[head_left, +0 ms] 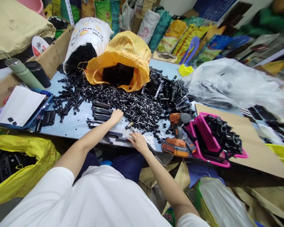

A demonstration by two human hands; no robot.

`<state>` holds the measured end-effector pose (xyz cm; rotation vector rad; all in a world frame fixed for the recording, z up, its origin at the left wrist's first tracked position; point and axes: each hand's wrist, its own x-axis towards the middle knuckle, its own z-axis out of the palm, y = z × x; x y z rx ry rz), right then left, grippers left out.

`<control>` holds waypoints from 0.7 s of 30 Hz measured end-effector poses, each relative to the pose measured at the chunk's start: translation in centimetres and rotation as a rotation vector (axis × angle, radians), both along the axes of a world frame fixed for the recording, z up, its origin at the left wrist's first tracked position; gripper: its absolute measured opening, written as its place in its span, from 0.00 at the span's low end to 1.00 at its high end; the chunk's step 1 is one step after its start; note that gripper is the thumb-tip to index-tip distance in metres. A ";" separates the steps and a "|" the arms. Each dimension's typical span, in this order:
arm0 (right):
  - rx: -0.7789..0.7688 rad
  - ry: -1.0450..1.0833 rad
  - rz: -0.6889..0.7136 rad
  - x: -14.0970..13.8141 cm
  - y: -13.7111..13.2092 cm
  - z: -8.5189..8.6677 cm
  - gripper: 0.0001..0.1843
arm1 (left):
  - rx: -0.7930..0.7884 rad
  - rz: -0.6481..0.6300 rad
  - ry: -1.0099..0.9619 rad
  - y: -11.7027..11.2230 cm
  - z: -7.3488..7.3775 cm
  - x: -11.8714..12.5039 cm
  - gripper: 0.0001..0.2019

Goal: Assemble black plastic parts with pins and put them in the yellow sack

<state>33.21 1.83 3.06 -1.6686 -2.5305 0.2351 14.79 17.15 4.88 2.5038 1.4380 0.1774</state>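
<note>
My left hand (117, 116) is closed, fingers bent down, between a row of long black plastic bars (100, 111) and a heap of small black parts with metal pins (130, 105); whatever its fingers hold is hidden. Nearer to me, my right hand (139, 142) has its fingers closed at the end of a black plastic bar (123, 139) lying by the table's front edge. Just above that hand lies a small metal piece (129, 125). A dark-handled tool (151, 148) lies partly beside my right wrist.
An orange cordless drill (177, 135) stands right of the heap, beside a pink basket (210, 138) of black parts. Behind the heap lie an orange sack (130, 47) and a white sack (97, 30), both open. Bottles (23, 72) and a blue tray (46, 102) sit left.
</note>
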 end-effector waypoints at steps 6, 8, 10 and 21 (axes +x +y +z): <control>0.169 0.009 -0.259 1.1 8.0 2.1 0.22 | 0.015 0.011 -0.018 0.3 -0.1 1.6 0.12; 0.159 -0.061 -0.264 1.4 11.1 2.4 0.21 | 0.024 0.034 -0.046 -1.0 0.6 0.4 0.14; 0.105 -0.139 -0.208 1.7 13.4 2.3 0.20 | 0.028 0.077 -0.161 -2.6 1.4 -2.1 0.13; 0.093 -0.137 -0.116 1.6 14.7 1.9 0.11 | -0.125 0.306 -0.335 -11.7 0.8 -12.9 0.09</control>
